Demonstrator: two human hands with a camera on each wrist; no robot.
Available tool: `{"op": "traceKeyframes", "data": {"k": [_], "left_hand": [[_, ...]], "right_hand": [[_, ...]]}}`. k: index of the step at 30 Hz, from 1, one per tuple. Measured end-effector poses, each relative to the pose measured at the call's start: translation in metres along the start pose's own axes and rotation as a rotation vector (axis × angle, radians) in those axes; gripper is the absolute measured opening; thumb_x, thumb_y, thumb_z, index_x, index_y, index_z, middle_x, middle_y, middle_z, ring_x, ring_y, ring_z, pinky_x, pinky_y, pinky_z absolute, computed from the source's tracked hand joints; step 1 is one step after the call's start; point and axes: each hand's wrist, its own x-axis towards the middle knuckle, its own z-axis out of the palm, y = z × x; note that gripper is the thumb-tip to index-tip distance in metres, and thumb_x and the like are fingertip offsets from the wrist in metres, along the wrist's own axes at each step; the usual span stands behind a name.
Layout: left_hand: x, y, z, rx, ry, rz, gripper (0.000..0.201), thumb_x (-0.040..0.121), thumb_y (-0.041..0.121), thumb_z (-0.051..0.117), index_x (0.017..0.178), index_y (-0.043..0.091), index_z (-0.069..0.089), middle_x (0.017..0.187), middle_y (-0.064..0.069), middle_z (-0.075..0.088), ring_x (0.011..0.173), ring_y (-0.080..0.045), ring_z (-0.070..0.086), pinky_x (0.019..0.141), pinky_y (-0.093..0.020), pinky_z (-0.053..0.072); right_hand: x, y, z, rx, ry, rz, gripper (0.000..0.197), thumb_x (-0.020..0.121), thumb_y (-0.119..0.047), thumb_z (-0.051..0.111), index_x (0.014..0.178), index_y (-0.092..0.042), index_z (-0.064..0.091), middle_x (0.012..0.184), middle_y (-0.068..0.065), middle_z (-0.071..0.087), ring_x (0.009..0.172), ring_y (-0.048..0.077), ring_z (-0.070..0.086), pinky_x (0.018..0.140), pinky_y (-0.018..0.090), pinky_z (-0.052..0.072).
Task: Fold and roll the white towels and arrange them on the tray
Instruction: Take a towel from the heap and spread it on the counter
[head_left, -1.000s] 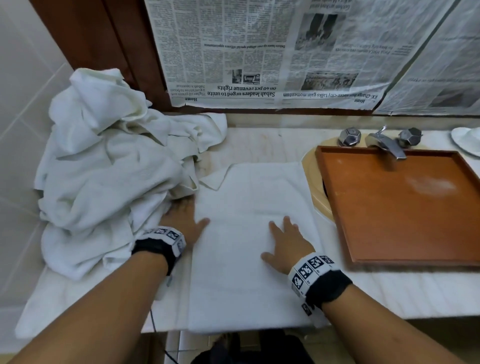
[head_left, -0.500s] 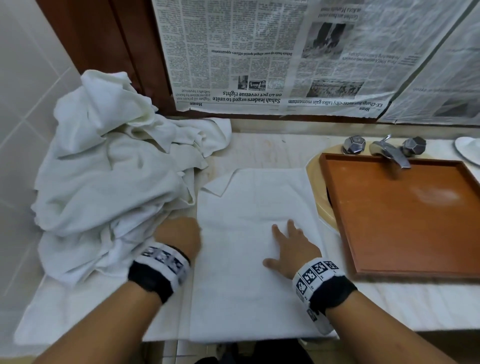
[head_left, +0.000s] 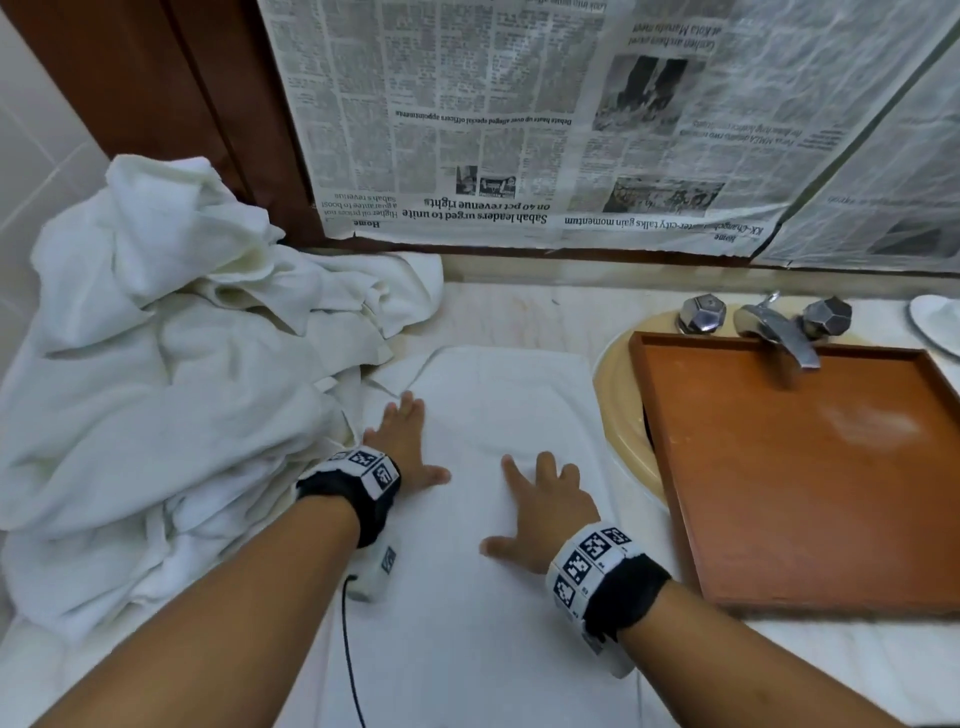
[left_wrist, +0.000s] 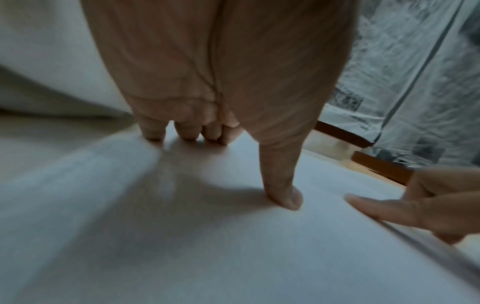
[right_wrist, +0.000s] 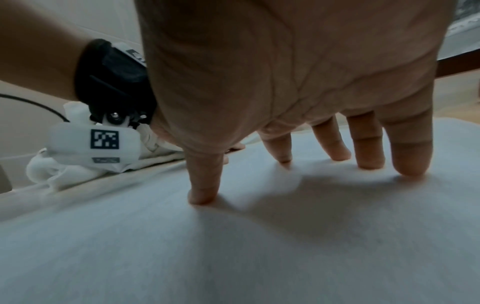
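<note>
Folded white towel (head_left: 498, 467) lies flat on the marble surface (head_left: 519, 317), long axis running from the near edge toward the wall, between the towel heap (head_left: 171, 395) on the left and the wooden tray (head_left: 810, 467) on the right. Far-left corner of the towel is turned up and out of line.

Left hand (head_left: 402, 441): palm down near the towel's left edge, fingers (left_wrist: 153, 131) straight and together, thumb spread, gripping nothing. Right hand (head_left: 545, 506): palm down mid-towel, fingers (right_wrist: 410, 160) splayed wide, tips pressing the cloth, holding nothing.

Judged step: smoothing the fold ahead of rolling. Tray bare; no roll placed yet.

Risks, as judged:
- Turned corner left uncorrected would likely give an uneven roll end.
- Heap touches or overlaps the towel's left edge; loose cloth could be caught into the roll.
- Near end of the towel appears to hang past the surface edge; its weight could pull the layers askew once the palms lift.
- Tray sits over the basin (head_left: 618, 415), under the tap (head_left: 779, 332); cannot tell how steady it is.
- Wrist cable (head_left: 348, 654) lies across the cloth and could snag.
</note>
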Motion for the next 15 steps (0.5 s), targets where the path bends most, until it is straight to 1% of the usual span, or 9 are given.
{"op": "traceKeyframes", "data": {"k": [4,5,7,8,9,10,11,13,15], "left_hand": [[0.022,-0.007,-0.026,0.021,-0.055,-0.023,0.117,0.084,0.054,0.068,0.155,0.01,-0.014,0.161,-0.005,-0.025,0.151,-0.023,-0.012,0.122,-0.046,0.013],[0.027,-0.004,-0.029,0.043,-0.06,-0.031,0.115,0.084,0.053,0.068,0.155,0.009,-0.01,0.162,-0.007,-0.022,0.151,-0.025,-0.009,0.122,-0.045,0.015],[0.038,0.008,-0.034,0.089,-0.011,-0.031,0.1,0.085,0.049,0.069,0.154,0.007,0.01,0.163,-0.014,-0.003,0.15,-0.03,0.008,0.118,-0.043,0.025],[0.045,0.017,-0.036,0.096,0.031,-0.016,0.088,0.087,0.045,0.068,0.151,0.008,0.021,0.161,-0.015,0.008,0.148,-0.031,0.018,0.116,-0.042,0.03],[0.05,0.026,-0.039,0.088,0.057,0.005,0.077,0.09,0.041,0.065,0.15,0.01,0.027,0.16,-0.015,0.014,0.146,-0.029,0.023,0.115,-0.041,0.03],[0.056,0.033,-0.039,0.076,0.059,0.038,0.073,0.093,0.038,0.061,0.152,0.012,0.026,0.162,-0.013,0.013,0.147,-0.028,0.021,0.117,-0.041,0.027],[0.062,0.037,-0.038,0.073,0.038,0.076,0.074,0.096,0.036,0.058,0.155,0.015,0.02,0.164,-0.011,0.005,0.15,-0.026,0.013,0.12,-0.041,0.021],[0.073,0.032,-0.037,0.103,-0.008,0.12,0.083,0.097,0.043,0.055,0.158,0.017,0.005,0.164,-0.009,-0.009,0.152,-0.025,-0.002,0.122,-0.04,0.011],[0.086,0.011,-0.041,0.088,0.04,0.057,0.091,0.096,0.054,0.049,0.157,0.014,-0.006,0.164,-0.009,-0.013,0.152,-0.024,-0.005,0.122,-0.037,0.006]], "right_hand": [[0.028,-0.012,-0.026,-0.047,-0.002,0.025,0.096,0.084,-0.068,0.056,0.157,-0.026,0.01,0.15,0.009,0.019,0.134,0.031,0.027,0.104,0.045,0.038],[0.037,-0.014,-0.034,-0.054,0.019,0.033,0.088,0.087,-0.065,0.054,0.155,-0.022,0.019,0.149,0.009,0.021,0.134,0.031,0.028,0.104,0.045,0.037],[0.06,-0.018,-0.05,0.013,0.105,0.007,0.073,0.092,-0.058,0.052,0.148,-0.014,0.034,0.152,0.009,0.022,0.139,0.031,0.025,0.11,0.046,0.032],[0.074,-0.019,-0.057,0.064,0.137,-0.021,0.072,0.094,-0.054,0.051,0.149,-0.012,0.032,0.157,0.01,0.018,0.145,0.031,0.018,0.115,0.046,0.027],[0.089,-0.018,-0.063,0.097,0.148,-0.051,0.074,0.096,-0.052,0.049,0.153,-0.012,0.025,0.162,0.011,0.01,0.15,0.03,0.01,0.12,0.046,0.02],[0.104,-0.014,-0.068,0.106,0.134,-0.073,0.077,0.097,-0.051,0.047,0.157,-0.014,0.014,0.165,0.01,0.0,0.152,0.029,0.001,0.122,0.046,0.014],[0.119,-0.008,-0.07,0.101,0.1,-0.082,0.08,0.099,-0.051,0.045,0.159,-0.018,0.005,0.166,0.008,-0.009,0.153,0.028,-0.005,0.122,0.046,0.01],[0.143,0.009,-0.074,0.093,0.021,-0.053,0.081,0.099,-0.054,0.042,0.159,-0.025,-0.006,0.164,0.005,-0.022,0.152,0.029,-0.012,0.122,0.048,0.007],[0.158,0.029,-0.081,0.107,-0.004,0.025,0.082,0.099,-0.057,0.038,0.158,-0.028,-0.01,0.162,0.005,-0.027,0.152,0.032,-0.014,0.122,0.049,0.006]]}}
